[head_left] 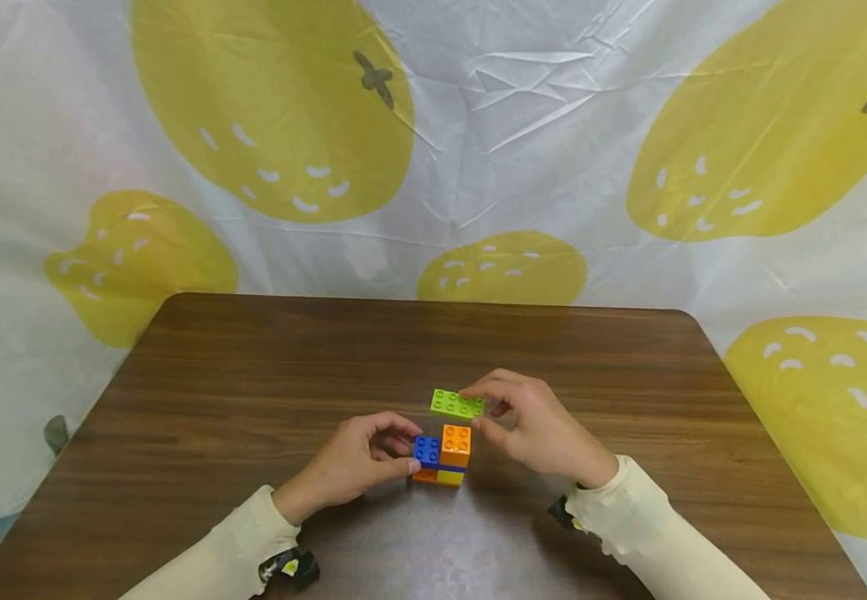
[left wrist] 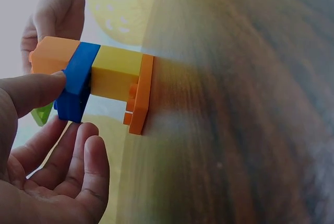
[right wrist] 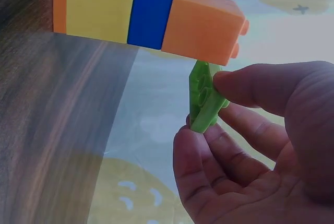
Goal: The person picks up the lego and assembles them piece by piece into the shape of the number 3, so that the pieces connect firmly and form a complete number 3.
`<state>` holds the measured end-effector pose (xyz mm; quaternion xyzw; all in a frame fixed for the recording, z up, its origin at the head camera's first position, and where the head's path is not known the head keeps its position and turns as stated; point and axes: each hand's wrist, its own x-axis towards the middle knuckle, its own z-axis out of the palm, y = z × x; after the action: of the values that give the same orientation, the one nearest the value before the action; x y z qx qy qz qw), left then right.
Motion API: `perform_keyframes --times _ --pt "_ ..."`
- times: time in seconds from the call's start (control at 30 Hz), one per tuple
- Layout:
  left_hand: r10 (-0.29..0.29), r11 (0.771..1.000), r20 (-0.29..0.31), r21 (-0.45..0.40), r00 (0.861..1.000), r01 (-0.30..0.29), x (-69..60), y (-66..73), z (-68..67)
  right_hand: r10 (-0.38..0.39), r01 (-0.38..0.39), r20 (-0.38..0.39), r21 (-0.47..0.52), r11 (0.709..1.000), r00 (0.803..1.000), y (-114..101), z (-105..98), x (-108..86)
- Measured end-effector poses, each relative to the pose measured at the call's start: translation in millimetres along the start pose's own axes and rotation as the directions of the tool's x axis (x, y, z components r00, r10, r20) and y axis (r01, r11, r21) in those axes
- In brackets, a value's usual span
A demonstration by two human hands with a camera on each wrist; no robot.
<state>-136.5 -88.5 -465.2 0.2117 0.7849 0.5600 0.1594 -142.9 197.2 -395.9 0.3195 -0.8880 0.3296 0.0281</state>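
Note:
A small stack of toy building bricks stands on the table. Its flat orange base (left wrist: 141,98) carries a yellow brick (left wrist: 116,71), then a blue brick (head_left: 427,451), with an orange brick (head_left: 456,444) on top at the right. My left hand (head_left: 354,458) pinches the blue brick at its left end between thumb and fingers. Just behind the stack, a flat lime-green brick (head_left: 454,403) is held by its right end in my right hand (head_left: 542,425). The right wrist view shows that green brick (right wrist: 204,96) tilted and apart from the table, its far end hidden behind the orange brick.
The brown wooden table (head_left: 291,358) extends around the stack on all sides. Behind it hangs a white cloth (head_left: 463,167) printed with large yellow fruit. A dark strap device is worn at each wrist.

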Motion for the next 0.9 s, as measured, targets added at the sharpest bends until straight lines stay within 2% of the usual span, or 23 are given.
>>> perform_keyframes --times 0.9 --pt "0.010 1.000 0.003 0.000 1.000 -0.010 0.6 -0.8 0.7 -0.074 0.075 -0.039 0.033 0.997 0.997 -16.5 -7.8 -9.7"
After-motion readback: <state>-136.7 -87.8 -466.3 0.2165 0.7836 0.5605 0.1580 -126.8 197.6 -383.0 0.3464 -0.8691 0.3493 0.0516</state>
